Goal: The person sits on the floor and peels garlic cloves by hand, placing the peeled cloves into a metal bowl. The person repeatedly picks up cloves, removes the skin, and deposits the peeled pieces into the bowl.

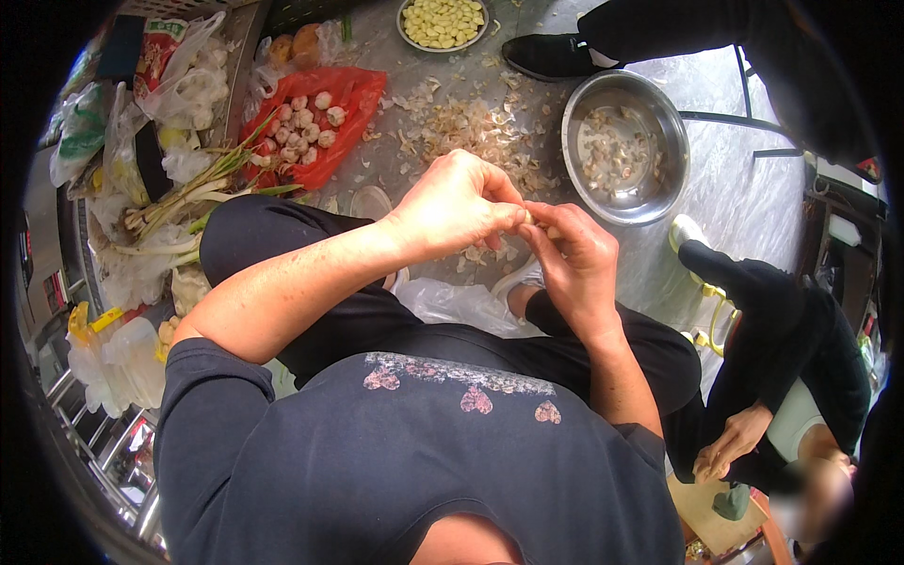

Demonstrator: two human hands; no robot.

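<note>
My left hand [452, 201] and my right hand [579, 258] meet above the floor, their fingertips pinching a small garlic clove [528, 218]. Another pale piece, apparently a clove, shows under the curled fingers of the right hand. Below and beyond the hands, a heap of papery garlic skins [474, 134] is strewn on the grey floor. To its left, whole garlic bulbs [304, 131] lie in a spread red plastic bag [360, 88]. A metal basin [679, 152] on the right holds loose cloves, seemingly in shallow water. Peeled cloves [443, 21] fill a round bowl [439, 49] at the top.
Long-stemmed green onions [187, 191] and several plastic bags [187, 88] crowd the left side. A black shoe [551, 56] of another person stands near the basin. Another seated person's hand [734, 438] is at the lower right. A clear plastic bag [455, 304] lies between my legs.
</note>
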